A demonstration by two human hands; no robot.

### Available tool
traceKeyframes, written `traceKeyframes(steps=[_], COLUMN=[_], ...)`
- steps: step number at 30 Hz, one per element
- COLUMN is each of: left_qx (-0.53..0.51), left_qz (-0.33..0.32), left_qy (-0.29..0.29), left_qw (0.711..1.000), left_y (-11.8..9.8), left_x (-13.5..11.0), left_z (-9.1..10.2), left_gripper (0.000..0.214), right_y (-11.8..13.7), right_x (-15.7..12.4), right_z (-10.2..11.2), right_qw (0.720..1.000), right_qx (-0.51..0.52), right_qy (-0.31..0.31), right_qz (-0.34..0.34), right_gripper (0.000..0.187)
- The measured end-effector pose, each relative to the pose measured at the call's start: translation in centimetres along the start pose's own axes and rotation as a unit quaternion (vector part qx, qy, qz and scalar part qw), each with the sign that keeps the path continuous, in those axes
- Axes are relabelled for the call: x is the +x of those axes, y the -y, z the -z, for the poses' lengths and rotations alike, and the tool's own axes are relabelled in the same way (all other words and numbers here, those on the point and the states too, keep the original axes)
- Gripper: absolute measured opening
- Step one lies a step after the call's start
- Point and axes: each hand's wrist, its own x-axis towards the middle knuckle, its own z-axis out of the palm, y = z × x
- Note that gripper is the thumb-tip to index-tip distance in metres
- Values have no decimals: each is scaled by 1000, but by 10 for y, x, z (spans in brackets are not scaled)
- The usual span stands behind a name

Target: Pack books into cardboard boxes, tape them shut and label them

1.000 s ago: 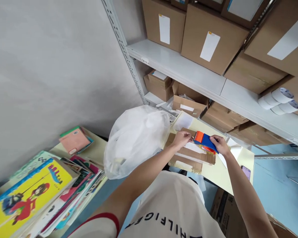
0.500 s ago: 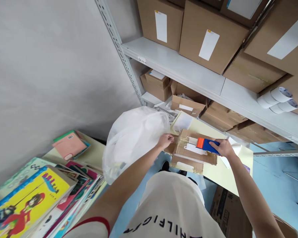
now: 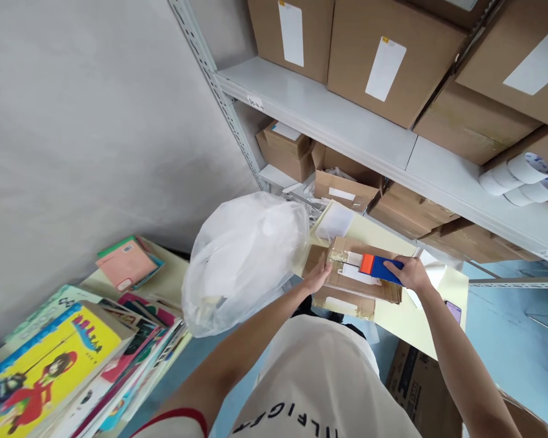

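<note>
A small cardboard box (image 3: 388,291) with white labels and clear tape lies on the pale yellow table (image 3: 383,313). My left hand (image 3: 318,277) grips the left end of this box, fingers against its edge. In my right hand (image 3: 410,272) is a flat blue scraper-like tool (image 3: 384,268) with an orange head; its exact kind I cannot make out. The head rests over the labels on top of the box, with a thin dark line running left from it. Another labelled piece of cardboard (image 3: 342,305) is at the box's near side.
Left of the box bulges a white plastic bag (image 3: 246,261). Stacked books (image 3: 59,365) fill the table at lower left. Shelves (image 3: 310,115) with cardboard boxes and tape rolls (image 3: 525,173) rise behind. A phone (image 3: 453,311) lies at the table's right edge.
My left hand has moved right and closed on the left end of the box; before, it was at the flap further left. The right hand with the tool is nearly still.
</note>
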Motion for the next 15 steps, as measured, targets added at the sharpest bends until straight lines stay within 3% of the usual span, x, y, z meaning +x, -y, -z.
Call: traceKeyframes(steps=[2,4,6,8,12,15], left_qx=[96,246,351,405,433,429], left_qz=[-43,-124,-164,-161,-139,-142], left_qy=[33,79,145,191,194,181], left_qw=[994,958,911,879,869,873], left_y=[-21,-44,-64,-76,-80,-83], left_x=[7,22,38,50,56,54], left_z=[8,13,14,11,7,9], left_gripper=[125,151,153,150,148,145], right_y=[0,0,1,3,-1,-33], right_x=[0,1,2,5,9,4], right_z=[3,6,9,11,20,36], right_qw=[1000,1000,999,999,998,998], right_qx=[-8,-22,-31,-30,-23,-23], right_qy=[8,11,21,38,55,59], right_qz=[0,-8,-13,-15,-10,-3], right_gripper=[49,50,50,49,47,50])
